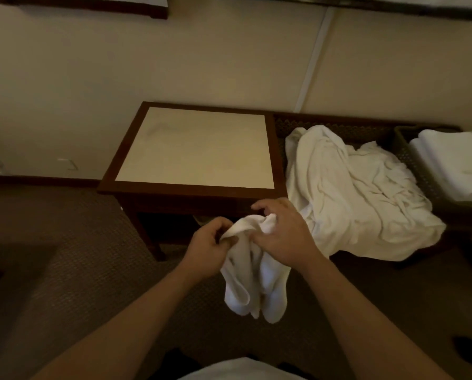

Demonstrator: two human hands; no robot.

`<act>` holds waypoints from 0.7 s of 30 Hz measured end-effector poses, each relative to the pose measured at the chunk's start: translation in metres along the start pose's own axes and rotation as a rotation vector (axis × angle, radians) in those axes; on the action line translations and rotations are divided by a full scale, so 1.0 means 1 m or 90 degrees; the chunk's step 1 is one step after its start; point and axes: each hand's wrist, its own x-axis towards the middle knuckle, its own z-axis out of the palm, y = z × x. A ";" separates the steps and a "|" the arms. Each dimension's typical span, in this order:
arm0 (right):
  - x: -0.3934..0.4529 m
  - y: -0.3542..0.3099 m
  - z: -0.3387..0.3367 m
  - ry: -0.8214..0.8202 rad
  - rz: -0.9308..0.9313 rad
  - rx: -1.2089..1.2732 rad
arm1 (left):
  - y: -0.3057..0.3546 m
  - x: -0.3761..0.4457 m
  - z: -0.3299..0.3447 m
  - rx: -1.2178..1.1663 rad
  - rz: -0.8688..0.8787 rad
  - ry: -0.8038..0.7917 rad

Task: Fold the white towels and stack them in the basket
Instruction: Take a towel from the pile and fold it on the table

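Observation:
A small white towel [252, 278] hangs bunched in the air in front of the table's near edge. My left hand [208, 246] pinches its upper left edge, and my right hand [282, 237] grips its top right part. A heap of unfolded white towels [358, 193] lies to the right of the table, spilling over a dark woven surface. At the far right a dark woven basket [406, 154] holds a stack of folded white towels [454, 163].
A dark wooden table [125, 149] with a pale inset top stands against the beige wall. Patterned brown carpet [73, 259] covers the floor to the left and below. A dark shape lies on the carpet at the lower right.

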 end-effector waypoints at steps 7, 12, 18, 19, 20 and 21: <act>0.025 -0.046 -0.027 0.362 0.111 0.196 | -0.087 0.000 -0.090 0.413 -0.066 -0.130; 0.036 -0.093 -0.021 0.348 0.013 0.263 | -0.123 0.002 -0.123 0.447 -0.086 -0.124; 0.051 -0.134 -0.010 0.343 0.021 0.287 | -0.126 0.014 -0.123 0.273 -0.077 -0.170; 0.051 -0.138 -0.008 0.348 0.019 0.287 | -0.124 0.017 -0.122 0.259 -0.080 -0.150; 0.052 -0.140 -0.007 0.358 0.015 0.280 | -0.123 0.021 -0.121 0.246 -0.085 -0.135; 0.053 -0.142 -0.006 0.367 0.013 0.266 | -0.123 0.025 -0.124 0.242 -0.088 -0.129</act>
